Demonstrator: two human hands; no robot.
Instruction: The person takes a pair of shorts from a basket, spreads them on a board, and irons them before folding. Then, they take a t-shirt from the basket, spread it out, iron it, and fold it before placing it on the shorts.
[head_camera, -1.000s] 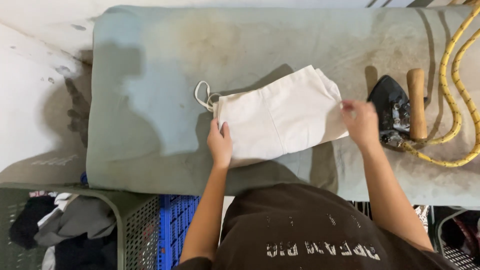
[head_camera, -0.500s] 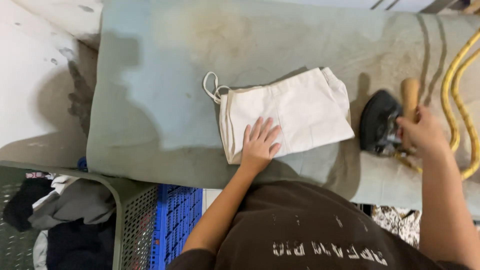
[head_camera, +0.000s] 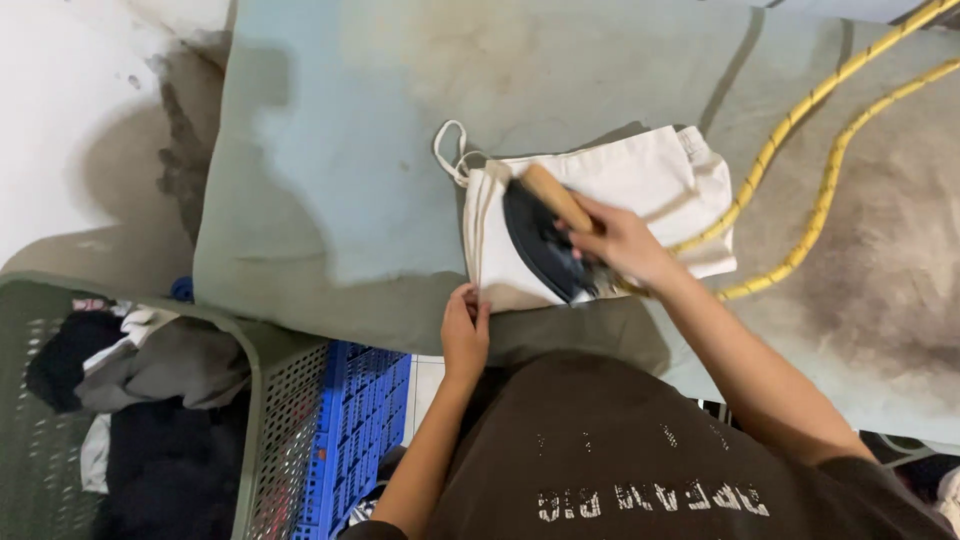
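A folded white cloth garment with a drawstring loop lies on the grey-green padded ironing surface. My right hand grips the wooden handle of a black iron, which rests on the left part of the cloth. Fingers of my left hand pinch the cloth's near left corner at the pad's front edge. A yellow braided cord runs from the iron across the cloth and up to the far right.
A green mesh basket with dark and grey clothes stands at the lower left, beside a blue plastic crate. White stained fabric covers the area left of the pad. Scorch-like stains mark the pad's right side.
My right hand took the iron from the right side of the pad and brought it onto the cloth. My left hand slid from the cloth's middle to its near left corner.
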